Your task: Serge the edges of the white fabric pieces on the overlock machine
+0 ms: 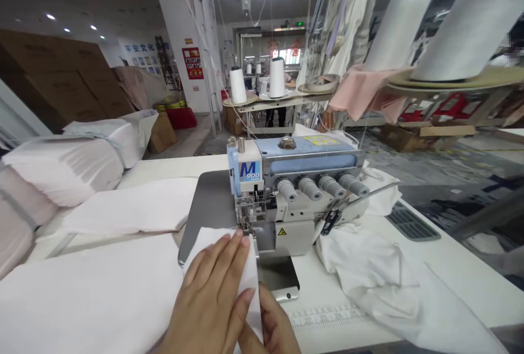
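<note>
A light blue and white overlock sewing machine (295,179) stands in the middle of the table. A small piece of white fabric (207,237) lies on its bed, with the far edge at the presser foot (245,224). My left hand (208,294) rests flat on this fabric with fingers stretched out, the fingertips close in front of the foot. At the fabric's near right edge is my right hand (276,324), its fingers and thumb closed on the edge. Part of the right hand is hidden behind the left and the fabric.
Flat white fabric pieces (98,288) and tied fabric stacks (69,166) lie on the left. Crumpled white fabric (368,267) sits right of the machine, near a printed ruler (327,316). Large thread cones (462,21) stand at upper right.
</note>
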